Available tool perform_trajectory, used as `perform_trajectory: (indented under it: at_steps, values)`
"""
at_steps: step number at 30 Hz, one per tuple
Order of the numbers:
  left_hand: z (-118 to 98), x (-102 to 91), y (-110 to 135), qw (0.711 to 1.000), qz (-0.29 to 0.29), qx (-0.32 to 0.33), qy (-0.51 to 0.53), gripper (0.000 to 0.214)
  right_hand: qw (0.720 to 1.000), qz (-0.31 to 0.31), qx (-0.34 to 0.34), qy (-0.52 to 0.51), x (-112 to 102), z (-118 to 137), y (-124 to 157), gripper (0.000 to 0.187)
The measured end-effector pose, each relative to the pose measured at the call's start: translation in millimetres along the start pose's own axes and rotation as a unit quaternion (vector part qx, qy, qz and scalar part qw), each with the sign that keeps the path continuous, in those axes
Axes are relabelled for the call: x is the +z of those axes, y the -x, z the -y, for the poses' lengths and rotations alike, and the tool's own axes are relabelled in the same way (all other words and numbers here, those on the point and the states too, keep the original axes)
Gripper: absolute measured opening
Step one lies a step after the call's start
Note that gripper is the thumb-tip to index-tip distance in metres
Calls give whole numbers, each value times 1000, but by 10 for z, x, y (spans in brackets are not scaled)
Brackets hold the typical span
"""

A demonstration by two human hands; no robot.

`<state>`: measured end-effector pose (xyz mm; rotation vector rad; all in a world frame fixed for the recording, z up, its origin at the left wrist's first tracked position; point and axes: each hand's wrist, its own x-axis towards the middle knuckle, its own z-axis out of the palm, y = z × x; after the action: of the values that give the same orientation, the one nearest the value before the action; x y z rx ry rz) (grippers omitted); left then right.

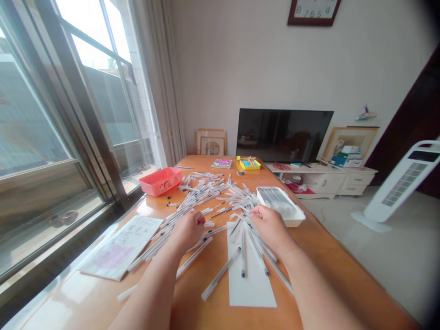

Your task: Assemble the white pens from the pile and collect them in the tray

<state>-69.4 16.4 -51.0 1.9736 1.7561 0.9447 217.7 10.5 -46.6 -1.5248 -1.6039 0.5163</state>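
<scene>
A big heap of clear plastic pens (206, 197) lies spread over the orange wooden table (319, 256). My left hand (187, 229) rests on the pile's near left side, fingers curled around a pen or pen cap. My right hand (271, 224) lies on the pens at the near right, fingers bent down into them; what it grips is hidden. Several pens lie on a white sheet of paper (250, 279) between my forearms.
A white tray (280, 206) of pens stands right of my right hand. A pink basket (161, 181) is at the left back, a printed sheet (120, 247) at the near left. Books and a yellow box (248, 163) sit at the far edge. A television, cabinet and fan stand beyond.
</scene>
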Motion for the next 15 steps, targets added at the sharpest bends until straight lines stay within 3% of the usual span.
perform_trajectory:
  at_steps: [7, 15]
  values:
    - [-261, 140, 120, 991, 72, 78, -79, 17, 1000, 7, -8, 27, 28, 80, 55, 20]
    - [-300, 197, 89, 975, 92, 65, -194, 18, 998, 16, 3, 53, 57, 173, 85, 21]
